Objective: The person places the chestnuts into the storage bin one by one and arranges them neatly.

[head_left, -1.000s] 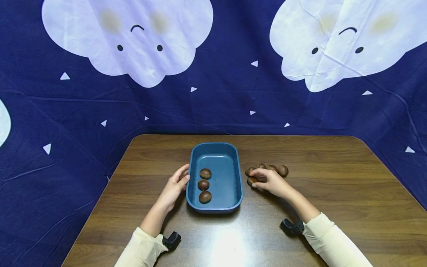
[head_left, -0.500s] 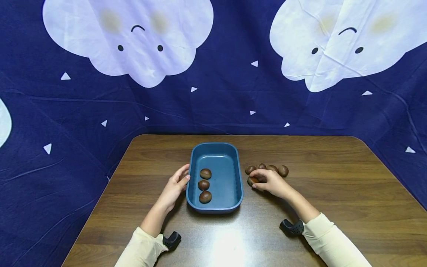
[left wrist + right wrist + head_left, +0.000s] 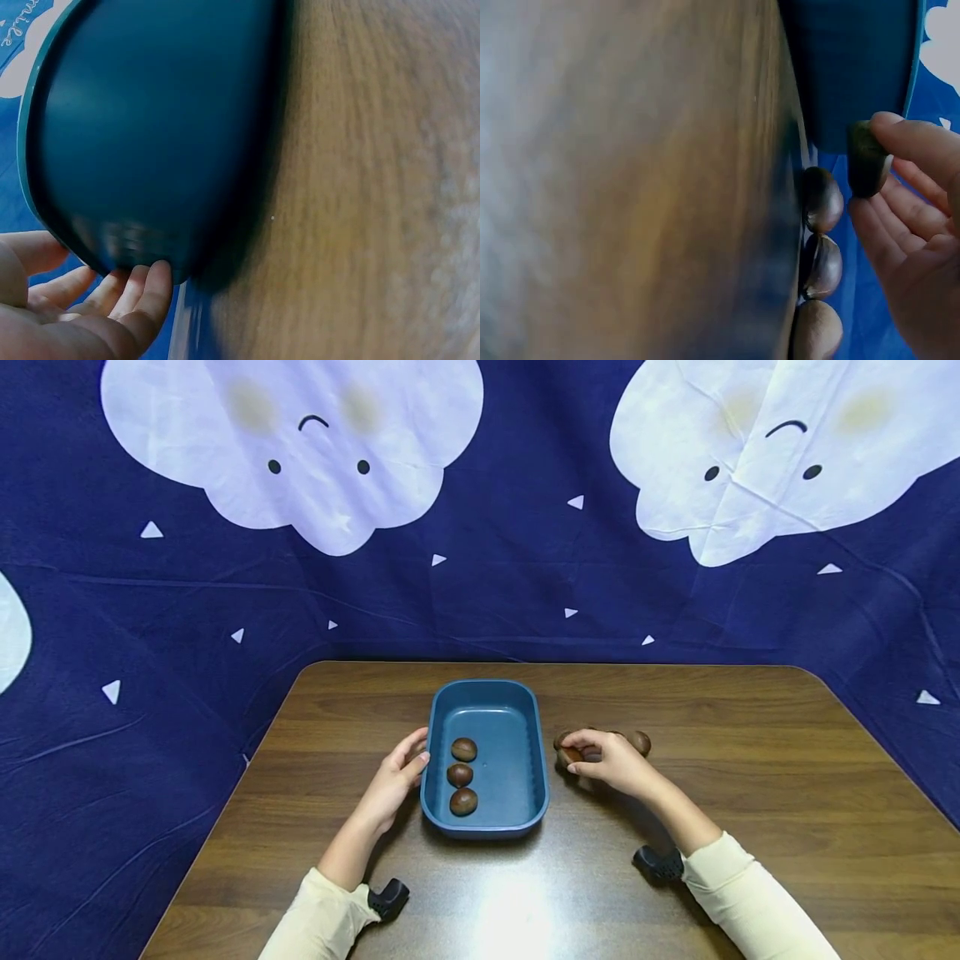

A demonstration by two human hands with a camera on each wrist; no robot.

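Three brown chestnuts (image 3: 460, 775) lie in a column along the left side of a blue tray (image 3: 484, 832). My left hand (image 3: 390, 785) holds this tray at its left side, thumb at the rim and fingers against the outer wall. To the right of the tray, my right hand (image 3: 613, 763) pinches one chestnut (image 3: 866, 159) between thumb and fingertips. The right wrist view shows that chestnut raised above the tabletop. Several loose chestnuts (image 3: 640, 742) sit close behind the right hand, partly hidden by it; a few line up beside it in the right wrist view (image 3: 823, 266).
A brown wooden table (image 3: 720, 710) carries everything. Behind it hangs a dark blue cloth (image 3: 517, 585) with white clouds and small triangles. Each sleeve has a black wrist device, one on the left (image 3: 389, 899) and one on the right (image 3: 658, 865).
My right hand has lifted slightly with the pinched chestnut, now covering more of the loose ones behind it. The left hand and the tray stay in place.
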